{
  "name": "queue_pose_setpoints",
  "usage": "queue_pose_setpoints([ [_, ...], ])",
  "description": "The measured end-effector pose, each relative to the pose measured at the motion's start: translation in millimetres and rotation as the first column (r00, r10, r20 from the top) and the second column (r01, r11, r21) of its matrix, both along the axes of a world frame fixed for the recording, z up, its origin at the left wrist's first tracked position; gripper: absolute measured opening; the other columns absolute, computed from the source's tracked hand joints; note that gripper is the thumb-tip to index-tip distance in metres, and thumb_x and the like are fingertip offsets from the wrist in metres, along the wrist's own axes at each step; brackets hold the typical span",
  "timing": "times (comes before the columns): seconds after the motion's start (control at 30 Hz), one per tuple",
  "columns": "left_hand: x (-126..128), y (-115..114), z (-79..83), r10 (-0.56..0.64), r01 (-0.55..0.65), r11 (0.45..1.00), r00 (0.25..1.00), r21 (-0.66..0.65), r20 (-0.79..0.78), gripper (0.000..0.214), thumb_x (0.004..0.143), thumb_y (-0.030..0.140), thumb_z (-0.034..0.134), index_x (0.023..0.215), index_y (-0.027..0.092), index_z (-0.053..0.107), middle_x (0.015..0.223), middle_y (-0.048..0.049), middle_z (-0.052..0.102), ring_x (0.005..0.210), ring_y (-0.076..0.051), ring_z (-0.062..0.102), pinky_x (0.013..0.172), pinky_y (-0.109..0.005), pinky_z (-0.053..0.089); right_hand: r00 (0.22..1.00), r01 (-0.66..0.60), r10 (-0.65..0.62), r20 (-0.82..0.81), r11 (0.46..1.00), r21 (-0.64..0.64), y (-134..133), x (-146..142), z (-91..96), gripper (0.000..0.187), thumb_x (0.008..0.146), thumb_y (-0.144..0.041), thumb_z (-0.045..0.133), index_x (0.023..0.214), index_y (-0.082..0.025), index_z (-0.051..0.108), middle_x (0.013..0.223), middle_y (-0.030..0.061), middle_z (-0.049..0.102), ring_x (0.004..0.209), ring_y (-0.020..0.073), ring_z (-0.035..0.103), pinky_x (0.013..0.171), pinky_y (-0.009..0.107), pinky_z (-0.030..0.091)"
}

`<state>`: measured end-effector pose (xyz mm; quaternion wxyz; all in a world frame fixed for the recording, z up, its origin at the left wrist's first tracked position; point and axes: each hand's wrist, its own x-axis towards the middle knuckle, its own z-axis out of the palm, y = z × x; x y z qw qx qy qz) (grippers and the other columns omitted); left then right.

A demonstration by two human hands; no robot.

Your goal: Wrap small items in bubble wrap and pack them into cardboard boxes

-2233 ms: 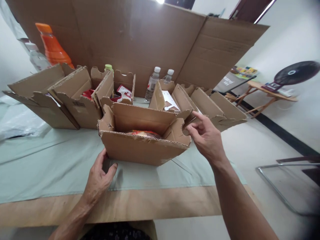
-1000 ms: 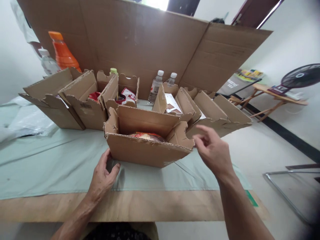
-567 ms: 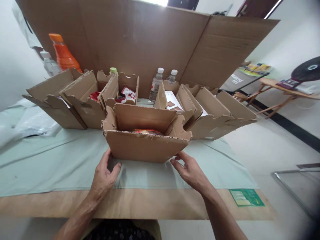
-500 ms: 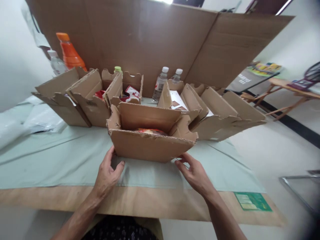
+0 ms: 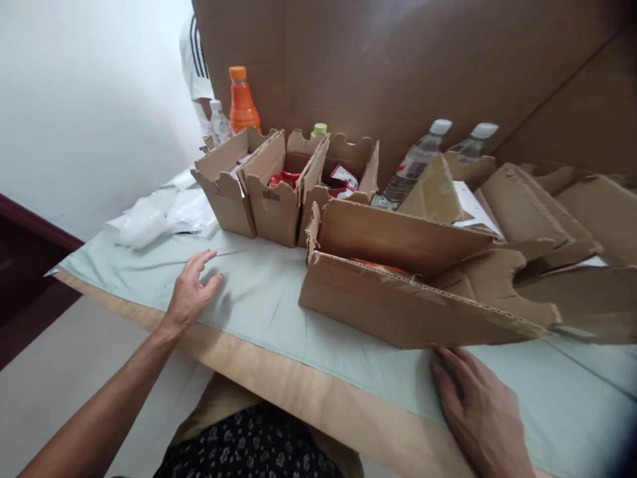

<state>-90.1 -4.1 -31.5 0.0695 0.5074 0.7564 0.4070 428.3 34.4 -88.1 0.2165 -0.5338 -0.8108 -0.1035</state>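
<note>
In front of me a cardboard box (image 5: 388, 299) without a lid stands on the pale green cloth (image 5: 259, 292). Part of a red and orange packet (image 5: 381, 267) shows inside it. My left hand (image 5: 192, 292) is left of the box, over the cloth, fingers apart and holding nothing. Several clear plastic bags (image 5: 149, 222) lie beyond it. My right hand (image 5: 475, 392) rests low by the box's front bottom edge, its fingertips at or just under that edge. Its fingers are loosely spread, and nothing shows in them.
Behind stand more cardboard boxes (image 5: 273, 222), some holding red packets. An orange bottle (image 5: 243, 103) and clear water bottles (image 5: 415, 166) rise behind them, before a tall cardboard panel (image 5: 358, 73). A person's striped sleeve (image 5: 195, 56) shows at back left. The table's wooden edge (image 5: 298, 378) is near me.
My left hand has come away from the box and moved left, its fingers spreading. My right hand remains near the box's front bottom edge. The view has turned left.
</note>
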Motion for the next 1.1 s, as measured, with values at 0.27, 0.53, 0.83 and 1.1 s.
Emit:
queue_pose_setpoints([
  [0.27, -85.4, -10.5, 12.0, 0.183, -0.188, 0.982, 0.967, -0.01, -0.176, 0.049, 0.082, 0.036, 0.058, 0.125, 0.016, 0.07, 0.148, -0.02, 0.059, 0.137, -0.039, 0.056, 0.084, -0.045, 0.06, 0.991, -0.053, 0.042, 0.126, 0.995, 0.085, 10.0, 10.4, -4.9, 0.051, 0.108, -0.044, 0.035, 0.103, -0.014, 0.076, 0.107, 0.0155, 0.079, 0.09, 0.0327, 0.078, 0.07, 0.043, 0.062],
  [0.53, -173.9, 18.0, 45.0, 0.401, -0.419, 0.908, 0.872, -0.003, -0.282, 0.043, 0.084, 0.016, 0.06, 0.124, 0.001, 0.064, 0.134, -0.0205, 0.064, 0.137, -0.035, 0.05, 0.124, -0.056, 0.029, 0.991, -0.065, 0.052, 0.127, 0.993, 0.102, 13.6, 9.5, -2.4, 0.05, 0.105, -0.042, 0.036, 0.104, -0.014, 0.077, 0.108, 0.0157, 0.08, 0.089, 0.0322, 0.079, 0.066, 0.042, 0.062],
  [0.83, -210.2, 58.6, 41.3, 0.498, -0.5, 0.865, 0.841, 0.05, -0.209, 0.041, 0.099, 0.041, 0.069, 0.132, 0.017, 0.064, 0.137, -0.0113, 0.064, 0.121, -0.029, 0.066, 0.102, -0.052, 0.057, 0.996, 0.069, -0.075, -0.048, 0.991, -0.115, 13.3, 8.0, -3.1, 0.039, 0.096, -0.049, 0.044, 0.1, -0.028, 0.076, 0.114, 0.0162, 0.079, 0.103, 0.0392, 0.077, 0.076, 0.053, 0.061],
  [1.1, -162.0, 35.3, 48.7, 0.43, -0.369, 0.883, 0.884, 0.29, -0.183, 0.01, 0.094, 0.021, 0.069, 0.093, 0.011, 0.068, 0.125, -0.0076, 0.071, 0.13, -0.027, 0.06, 0.121, -0.056, 0.039, 0.997, 0.052, -0.058, -0.051, 0.991, -0.122, 12.6, 9.8, -3.0, 0.039, 0.096, -0.047, 0.045, 0.101, -0.024, 0.076, 0.114, 0.0173, 0.079, 0.101, 0.0396, 0.077, 0.08, 0.054, 0.061],
])
